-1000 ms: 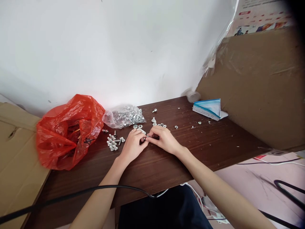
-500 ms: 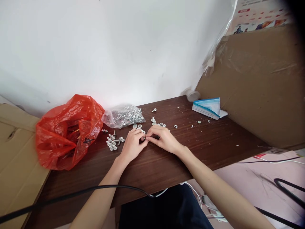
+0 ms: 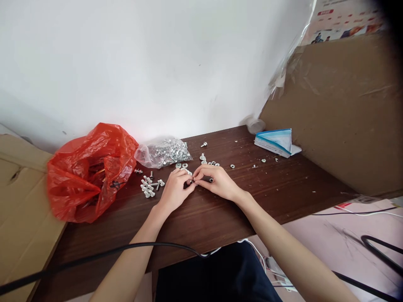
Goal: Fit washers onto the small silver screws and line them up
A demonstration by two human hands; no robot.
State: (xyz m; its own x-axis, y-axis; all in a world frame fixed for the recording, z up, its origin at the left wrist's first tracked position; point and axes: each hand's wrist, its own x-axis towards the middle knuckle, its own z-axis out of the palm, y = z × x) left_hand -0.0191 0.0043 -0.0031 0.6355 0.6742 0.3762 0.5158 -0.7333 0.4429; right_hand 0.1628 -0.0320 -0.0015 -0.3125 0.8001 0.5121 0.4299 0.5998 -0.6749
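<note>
My left hand (image 3: 175,187) and my right hand (image 3: 218,182) meet over the middle of the dark wooden table (image 3: 201,218). Both are closed in a pinch, fingertips touching, around something too small and hidden to name. A cluster of bolts (image 3: 147,187) lies left of my left hand. Flat washers (image 3: 184,165) lie just beyond the fingers, partly covered by them. Behind my right hand are some bolts (image 3: 203,158) and several nuts (image 3: 213,163). One nut (image 3: 232,166) sits apart to the right, and a single bolt (image 3: 204,144) lies farther back.
A red plastic bag (image 3: 91,176) stands at the left, beside a clear bag of hardware (image 3: 165,152). A blue and white packet (image 3: 273,141) lies at the right, before a large cardboard box (image 3: 333,117). A black cable (image 3: 126,247) crosses the near left side.
My fingers have shifted slightly at the pinch, and a small dark-holed piece now shows more plainly under my right hand. The rest of the table looks the same.
</note>
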